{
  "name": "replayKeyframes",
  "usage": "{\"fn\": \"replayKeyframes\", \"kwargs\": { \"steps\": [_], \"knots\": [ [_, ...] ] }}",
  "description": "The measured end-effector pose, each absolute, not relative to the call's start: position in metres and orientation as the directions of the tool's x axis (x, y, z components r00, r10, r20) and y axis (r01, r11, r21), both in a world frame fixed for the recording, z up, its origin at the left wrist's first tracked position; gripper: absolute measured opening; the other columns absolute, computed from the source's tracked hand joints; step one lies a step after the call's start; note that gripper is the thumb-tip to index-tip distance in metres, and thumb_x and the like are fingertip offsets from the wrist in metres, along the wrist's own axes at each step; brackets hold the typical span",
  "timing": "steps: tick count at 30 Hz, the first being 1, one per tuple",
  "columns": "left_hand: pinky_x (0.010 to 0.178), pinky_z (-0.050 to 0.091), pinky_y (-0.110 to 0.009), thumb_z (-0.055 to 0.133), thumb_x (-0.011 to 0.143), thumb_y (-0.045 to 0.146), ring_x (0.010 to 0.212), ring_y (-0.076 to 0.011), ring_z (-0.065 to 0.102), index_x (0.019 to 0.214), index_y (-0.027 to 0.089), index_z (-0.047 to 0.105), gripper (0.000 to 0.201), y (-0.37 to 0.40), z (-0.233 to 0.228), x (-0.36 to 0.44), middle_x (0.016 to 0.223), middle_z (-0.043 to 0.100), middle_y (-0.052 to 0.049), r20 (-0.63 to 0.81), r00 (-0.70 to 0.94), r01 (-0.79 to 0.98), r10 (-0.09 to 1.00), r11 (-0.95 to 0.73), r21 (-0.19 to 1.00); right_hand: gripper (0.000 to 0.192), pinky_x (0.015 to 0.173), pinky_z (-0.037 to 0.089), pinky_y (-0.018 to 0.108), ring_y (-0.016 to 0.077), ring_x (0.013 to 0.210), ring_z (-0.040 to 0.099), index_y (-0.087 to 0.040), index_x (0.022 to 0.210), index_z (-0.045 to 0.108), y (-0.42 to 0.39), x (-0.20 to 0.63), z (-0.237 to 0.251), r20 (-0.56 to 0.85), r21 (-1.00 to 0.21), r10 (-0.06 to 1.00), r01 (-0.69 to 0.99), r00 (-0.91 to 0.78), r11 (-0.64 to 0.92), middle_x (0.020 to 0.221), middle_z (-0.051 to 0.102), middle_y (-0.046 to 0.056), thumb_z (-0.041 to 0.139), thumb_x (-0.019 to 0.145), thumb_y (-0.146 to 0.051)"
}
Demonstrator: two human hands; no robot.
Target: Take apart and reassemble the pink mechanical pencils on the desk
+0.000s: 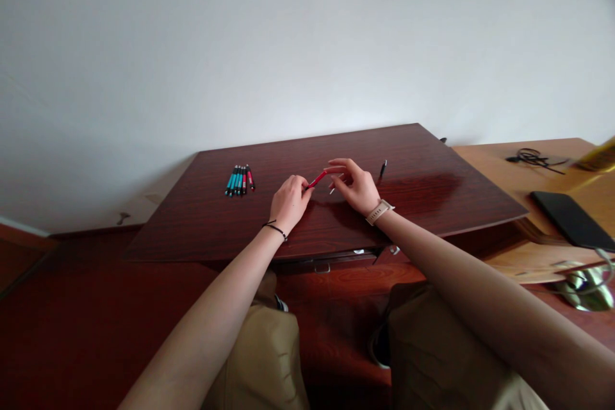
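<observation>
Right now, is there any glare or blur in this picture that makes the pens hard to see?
Head view: a pale glare patch lies on the dark tabletop right of both hands; the red pen and the pen row stay readable though small; the top right corner and right edge are smeared; wide-angle warp tilts the wall.

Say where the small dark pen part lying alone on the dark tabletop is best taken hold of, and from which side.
Probably at mid-length of the dark pen part, from above: it lies flat and slim on the dark wooden tabletop, apart from everything, just beyond the right hand, so two fingertips could pinch across its narrow sides.
</observation>
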State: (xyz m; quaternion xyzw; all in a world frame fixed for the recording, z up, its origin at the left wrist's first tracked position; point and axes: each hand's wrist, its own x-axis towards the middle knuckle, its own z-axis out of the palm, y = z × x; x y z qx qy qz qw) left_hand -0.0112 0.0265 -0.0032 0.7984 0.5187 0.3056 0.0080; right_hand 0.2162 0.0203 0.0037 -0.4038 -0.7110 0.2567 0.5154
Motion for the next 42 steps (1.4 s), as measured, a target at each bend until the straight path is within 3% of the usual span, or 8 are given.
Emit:
{"fn": "replayKeyframes", "kwargs": {
  "steps": [6,12,23,27,30,36,42],
  "knots": [
    [0.084,0.053,-0.036,0.065,0.104,0.028,0.097,-0.0248,0.069,0.106,0.023,0.062,0.007,0.029,-0.005,-0.011,0.107,0.071,-0.008,0.449,0.296,0.819,0.843,-0.466,0.336,0.048,0.087,0.064,0.037,0.0211,0.091,0.079,-0.028,0.147,0.057,0.008,0.212,0.009,0.545,-0.68,0.778,0.379,-0.311,0.628,0.146,0.071,0.007,0.058,0.1,-0.027],
    [0.087,0.054,-0.036,0.063,0.104,0.026,0.1,-0.0253,0.072,0.109,0.023,0.061,0.006,0.026,-0.003,-0.008,0.111,0.073,-0.008,0.431,0.318,0.814,0.845,-0.476,0.332,0.054,0.084,0.062,0.033,0.0182,0.087,0.078,-0.027,0.155,0.05,0.006,0.211,0.009,0.579,-0.517,0.687,0.455,-0.438,0.725,0.145,0.072,0.007,0.055,0.101,-0.021],
    [0.078,0.053,-0.035,0.065,0.104,0.03,0.09,-0.0256,0.075,0.112,0.024,0.064,0.01,0.022,0.001,-0.005,0.101,0.077,-0.006,0.409,0.337,0.808,0.848,-0.484,0.338,0.048,0.085,0.058,0.031,0.0184,0.09,0.075,-0.024,0.153,0.052,0.01,0.209,0.004,0.592,-0.509,0.72,0.525,-0.361,0.682,0.133,0.076,0.007,0.053,0.105,-0.022],
    [0.077,0.052,-0.033,0.065,0.104,0.031,0.086,-0.0249,0.074,0.112,0.024,0.064,0.011,0.024,-0.001,-0.007,0.095,0.076,-0.005,0.43,0.326,0.804,0.842,-0.487,0.343,0.036,0.09,0.056,0.032,0.0212,0.099,0.072,-0.022,0.135,0.065,0.019,0.214,0.001,0.614,-0.524,0.752,0.589,-0.24,0.616,0.12,0.076,0.009,0.052,0.103,-0.016],
    [0.075,0.052,-0.034,0.064,0.104,0.033,0.082,-0.0257,0.074,0.109,0.023,0.063,0.011,0.025,-0.002,-0.008,0.091,0.074,-0.005,0.43,0.312,0.795,0.847,-0.48,0.37,0.026,0.086,0.054,0.032,0.0215,0.093,0.07,-0.022,0.12,0.072,0.027,0.218,-0.003,0.563,-0.52,0.802,0.668,-0.2,0.532,0.113,0.075,0.009,0.053,0.103,-0.019],
    [0.073,0.05,-0.031,0.067,0.102,0.032,0.077,-0.0221,0.072,0.104,0.024,0.061,0.009,0.024,0.003,-0.009,0.087,0.075,-0.003,0.473,0.244,0.754,0.847,-0.472,0.457,0.017,0.081,0.049,0.032,0.0224,0.09,0.067,-0.023,0.107,0.076,0.03,0.218,-0.008,0.421,-0.45,0.883,0.797,-0.209,0.403,0.106,0.072,0.008,0.061,0.103,-0.029],
    [0.075,0.05,-0.03,0.067,0.101,0.036,0.076,-0.0198,0.07,0.102,0.023,0.062,0.014,0.034,0.012,-0.031,0.086,0.074,-0.002,0.582,0.075,0.751,0.81,-0.43,0.501,0.015,0.081,0.048,0.031,0.0214,0.091,0.066,-0.022,0.095,0.074,0.03,0.217,-0.009,0.383,-0.422,0.88,0.795,-0.28,0.436,0.103,0.07,0.007,0.064,0.102,-0.033]
  ]
}}
